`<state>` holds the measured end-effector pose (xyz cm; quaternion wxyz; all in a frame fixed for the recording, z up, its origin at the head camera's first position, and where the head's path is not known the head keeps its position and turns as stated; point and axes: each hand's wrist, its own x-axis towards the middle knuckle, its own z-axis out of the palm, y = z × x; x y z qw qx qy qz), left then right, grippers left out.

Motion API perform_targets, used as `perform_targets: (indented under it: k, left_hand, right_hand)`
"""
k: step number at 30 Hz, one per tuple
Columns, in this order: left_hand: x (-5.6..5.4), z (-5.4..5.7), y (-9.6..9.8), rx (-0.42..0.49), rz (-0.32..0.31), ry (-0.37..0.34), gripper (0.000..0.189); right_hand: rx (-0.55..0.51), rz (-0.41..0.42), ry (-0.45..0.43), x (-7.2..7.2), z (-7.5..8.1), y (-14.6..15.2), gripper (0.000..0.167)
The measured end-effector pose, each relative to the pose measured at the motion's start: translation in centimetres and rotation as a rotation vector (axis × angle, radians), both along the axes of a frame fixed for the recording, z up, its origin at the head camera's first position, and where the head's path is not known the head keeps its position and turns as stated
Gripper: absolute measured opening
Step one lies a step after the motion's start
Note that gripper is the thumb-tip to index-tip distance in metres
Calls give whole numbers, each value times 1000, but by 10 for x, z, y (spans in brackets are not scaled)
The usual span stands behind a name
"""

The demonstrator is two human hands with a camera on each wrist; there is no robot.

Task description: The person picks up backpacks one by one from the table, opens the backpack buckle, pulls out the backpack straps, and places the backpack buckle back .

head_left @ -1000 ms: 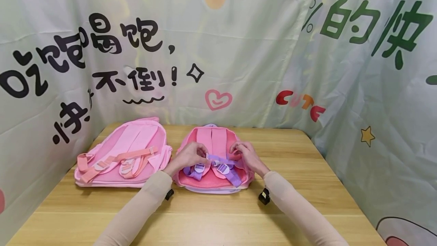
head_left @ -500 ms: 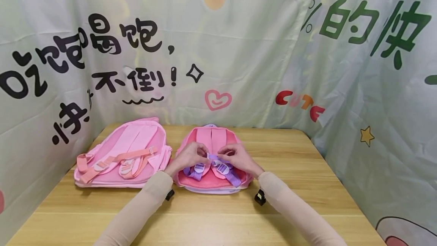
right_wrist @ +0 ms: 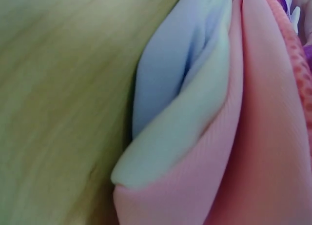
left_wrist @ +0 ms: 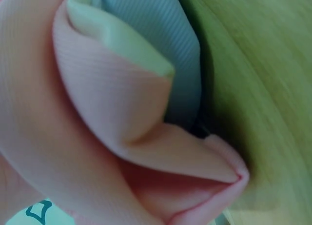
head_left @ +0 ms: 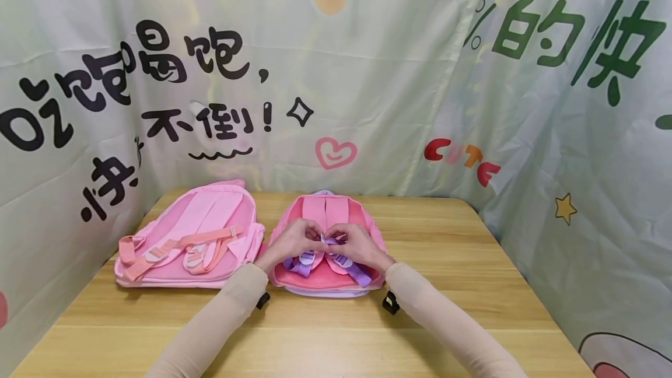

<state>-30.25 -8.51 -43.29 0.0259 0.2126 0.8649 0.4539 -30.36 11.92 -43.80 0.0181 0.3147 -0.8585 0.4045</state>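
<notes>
A pink and purple backpack (head_left: 325, 214) lies back-side up on the table, its shoulder straps folded over the panel. Above its middle, my left hand (head_left: 295, 239) pinches a small white buckle (head_left: 322, 238) on a purple strap (head_left: 332, 241). My right hand (head_left: 361, 245) pinches the same strap just beside it, fingertips of both hands nearly meeting. More purple webbing (head_left: 360, 273) with white adjusters hangs below the hands. In the left wrist view a folded pink side pocket (left_wrist: 112, 93) fills the near side; the right wrist view shows the opposite pocket (right_wrist: 190, 181).
To the left lies a second, lighter pink backpack (head_left: 210, 209), also back-side up, with orange straps (head_left: 178, 244) across it. Both bags stand on a wooden table (head_left: 446, 308). Printed fabric curtains (head_left: 378, 92) enclose the table's back and sides.
My right hand has moved left from the bag's right side to the white buckle and now pinches the strap there. The left hand has stayed at the buckle.
</notes>
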Motion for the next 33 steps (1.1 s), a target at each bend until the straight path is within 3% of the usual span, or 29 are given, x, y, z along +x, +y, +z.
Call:
perform_targets:
  k: [8,13,20,25,33]
  left_hand:
    - [-1,0,1,19,4,-9,28]
    - [0,1,0,40,-15,-23,33]
    - [0,0,1,16,-26,-20,25]
    - [-1,-1,3,-17,-23,-4,16]
    - [-1,-4,7,-50,-1,5,11]
  right_hand:
    - [21,-37,33,0,-2,-2,17]
    - [28,7,19,-2,-3,3,22]
    - [36,106,38,-3,-3,13,37]
    - [75,129,94,-3,-3,18,34]
    - [70,144,62,-3,-2,18,32]
